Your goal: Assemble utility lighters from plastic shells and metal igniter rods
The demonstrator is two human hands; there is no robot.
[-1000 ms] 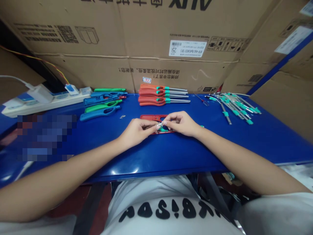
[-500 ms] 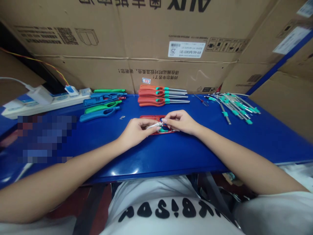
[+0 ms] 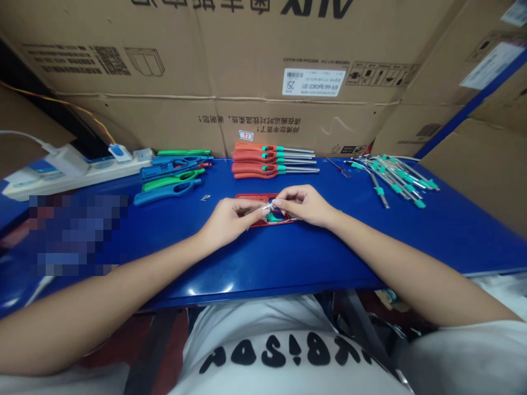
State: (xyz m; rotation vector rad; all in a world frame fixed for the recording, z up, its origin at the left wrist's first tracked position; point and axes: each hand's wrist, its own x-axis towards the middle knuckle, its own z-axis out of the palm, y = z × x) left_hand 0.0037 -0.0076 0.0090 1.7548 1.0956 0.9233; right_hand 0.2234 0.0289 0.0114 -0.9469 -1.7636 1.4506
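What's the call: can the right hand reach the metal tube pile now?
Probably yes: metal tube pile lies to the right hand's right, bare blue table between; its grip holds a small part.

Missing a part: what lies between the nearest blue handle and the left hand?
Head view: a small metal piece lies on the blue table between the blue handle and left hand, which pinches a thin silvery part with the right hand.

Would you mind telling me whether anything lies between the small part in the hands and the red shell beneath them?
Nothing visible does. The left hand and right hand pinch the small silvery part just above the red shell on the blue table; the hands hide part of the shell.
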